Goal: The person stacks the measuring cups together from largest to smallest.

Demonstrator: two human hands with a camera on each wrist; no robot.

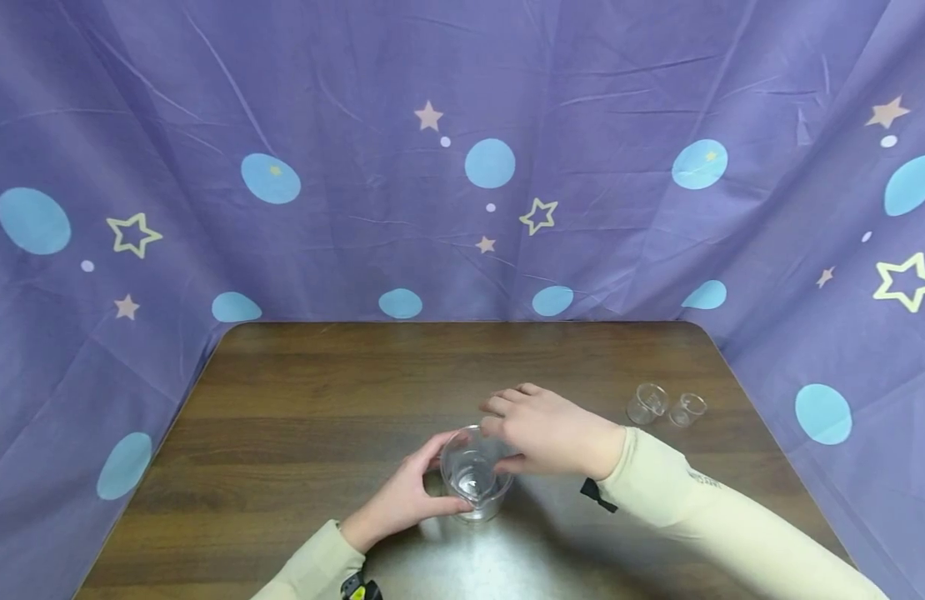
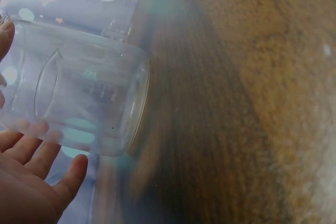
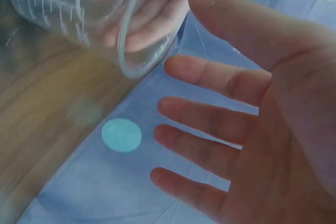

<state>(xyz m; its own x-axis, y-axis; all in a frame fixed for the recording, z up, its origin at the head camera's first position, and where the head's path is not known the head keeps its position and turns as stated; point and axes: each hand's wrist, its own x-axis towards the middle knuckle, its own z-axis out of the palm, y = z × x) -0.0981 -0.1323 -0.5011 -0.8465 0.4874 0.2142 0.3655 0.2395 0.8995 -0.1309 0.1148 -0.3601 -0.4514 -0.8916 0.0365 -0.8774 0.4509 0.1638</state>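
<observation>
A large clear glass beaker with a pouring lip (image 1: pixel 476 473) is upright at the lower middle of the frame, its base at the brown wood-grained surface (image 1: pixel 305 467). The left hand (image 1: pixel 410 492) has its grip clamped on this beaker, thumb and fingers at opposite sides, probably to keep it from tipping. At least 1 smaller clear glass beaker (image 2: pixel 79 87) sits nested inside. The right hand (image 1: pixel 545 429) is beside the rim, its grip apart and holding nothing; contact with the rim is unclear. At right in the frame, 2 small clear glass beakers (image 1: pixel 647 404) stand side by side, seemingly placed clear of both arms.
</observation>
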